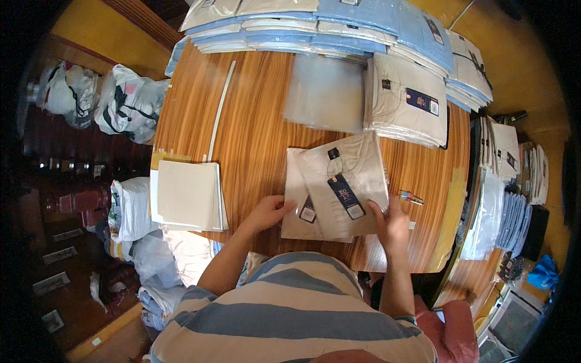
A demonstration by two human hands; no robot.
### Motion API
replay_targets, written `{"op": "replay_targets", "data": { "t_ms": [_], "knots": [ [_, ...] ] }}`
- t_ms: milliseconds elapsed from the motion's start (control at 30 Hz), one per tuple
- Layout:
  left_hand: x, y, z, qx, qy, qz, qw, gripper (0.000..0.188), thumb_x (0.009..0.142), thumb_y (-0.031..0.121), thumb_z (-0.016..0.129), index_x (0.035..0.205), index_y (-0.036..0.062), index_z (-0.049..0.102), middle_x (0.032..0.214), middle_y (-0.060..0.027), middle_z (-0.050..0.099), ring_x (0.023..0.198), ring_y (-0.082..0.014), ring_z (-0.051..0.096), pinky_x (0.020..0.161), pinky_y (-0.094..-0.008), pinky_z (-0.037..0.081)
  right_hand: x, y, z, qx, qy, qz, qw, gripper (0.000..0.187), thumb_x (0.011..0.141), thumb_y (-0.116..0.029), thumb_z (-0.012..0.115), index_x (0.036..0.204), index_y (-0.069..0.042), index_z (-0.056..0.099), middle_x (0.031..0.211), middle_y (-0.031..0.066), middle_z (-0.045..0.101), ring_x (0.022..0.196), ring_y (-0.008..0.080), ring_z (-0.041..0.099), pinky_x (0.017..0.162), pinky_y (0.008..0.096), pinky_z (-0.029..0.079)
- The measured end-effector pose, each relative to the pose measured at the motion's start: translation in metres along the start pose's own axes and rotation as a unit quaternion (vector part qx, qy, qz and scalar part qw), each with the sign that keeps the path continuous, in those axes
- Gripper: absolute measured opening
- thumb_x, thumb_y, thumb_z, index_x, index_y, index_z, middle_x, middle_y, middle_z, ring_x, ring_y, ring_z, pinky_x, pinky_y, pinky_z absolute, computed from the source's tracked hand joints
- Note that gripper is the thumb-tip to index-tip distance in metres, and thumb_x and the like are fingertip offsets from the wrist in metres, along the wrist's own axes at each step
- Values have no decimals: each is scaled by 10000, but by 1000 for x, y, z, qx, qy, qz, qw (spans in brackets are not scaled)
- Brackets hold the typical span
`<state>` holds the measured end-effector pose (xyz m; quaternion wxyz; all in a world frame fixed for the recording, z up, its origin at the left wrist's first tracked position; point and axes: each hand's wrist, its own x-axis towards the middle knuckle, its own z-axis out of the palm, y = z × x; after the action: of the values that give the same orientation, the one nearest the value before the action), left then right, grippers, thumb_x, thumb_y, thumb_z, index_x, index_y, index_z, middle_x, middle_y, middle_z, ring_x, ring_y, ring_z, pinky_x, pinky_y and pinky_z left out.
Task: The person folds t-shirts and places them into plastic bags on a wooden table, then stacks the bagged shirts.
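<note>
Two folded cream shirts in clear bags overlap in front of me on the wooden table (254,121). The upper folded shirt (354,158) lies tilted, with a dark hang tag (347,196) on its front. My right hand (392,224) grips its lower right edge, thumb on top and fingers mostly out of sight. Partly covered beneath is the lower folded shirt (292,175), its own tag showing in part. My left hand (272,213) pinches the left edge of that lower shirt, with the fingertips partly hidden.
Clear plastic bags (324,91) lie beyond the shirts, beside a stack of bagged cream shirts (408,100). Blue and cream bagged shirts (357,18) line the far edge. Cardboard sheets (189,195) sit at left; a small pen-like item (411,197) lies at right.
</note>
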<state>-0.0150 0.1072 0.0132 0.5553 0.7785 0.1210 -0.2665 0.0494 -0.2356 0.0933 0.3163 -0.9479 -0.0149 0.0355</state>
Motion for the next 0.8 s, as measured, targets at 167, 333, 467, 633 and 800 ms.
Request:
{"op": "replay_targets", "data": {
  "t_ms": [167, 333, 467, 633, 800],
  "knots": [
    [6, -8, 4, 17, 1, -41, 999, 467, 1005, 420, 685, 1087, -35, 746, 890, -125, 762, 778, -190, 688, 709, -361, 550, 36, -28, -95, 13, 75, -45, 996, 346, 971, -252, 765, 1176, 2, 649, 834, 160, 711, 714, 228, 679, 679, 320, 551],
    [18, -1, -4, 44, -37, -64, 996, 503, 983, 452, 712, 1095, -37, 751, 927, -127, 777, 820, -191, 706, 741, -355, 561, 171, 23, -143, 270, 237, -82, 930, 368, 1038, -227, 690, 1272, 52, 632, 1189, 122, 712, 1073, 131, 635, 933, 284, 502],
    [25, 2, -12, 26, -69, -86, 994, 493, 970, 452, 730, 1087, -26, 765, 915, -124, 776, 792, -191, 706, 724, -356, 564, 320, 72, -159, 372, 173, 4, 912, 496, 1059, -296, 654, 1370, 83, 579, 1247, 125, 694, 1131, 152, 635, 963, 270, 490],
    [22, 25, -19, -39, -101, -189, 976, 452, 967, 430, 737, 1094, -2, 780, 907, -123, 773, 798, -200, 708, 744, -363, 564, 456, 104, -167, -102, 161, 56, 980, 795, 920, -575, 737, 1341, 89, 619, 1223, 241, 707, 1139, 258, 672, 985, 354, 514],
    [17, 27, -18, 14, -74, -137, 988, 466, 972, 424, 728, 1108, -20, 768, 900, -126, 772, 807, -192, 715, 744, -352, 565, 513, 64, -142, -126, 229, 19, 965, 951, 809, -740, 714, 1241, 106, 675, 1140, 318, 722, 1130, 416, 701, 987, 411, 531]
  ]
}}
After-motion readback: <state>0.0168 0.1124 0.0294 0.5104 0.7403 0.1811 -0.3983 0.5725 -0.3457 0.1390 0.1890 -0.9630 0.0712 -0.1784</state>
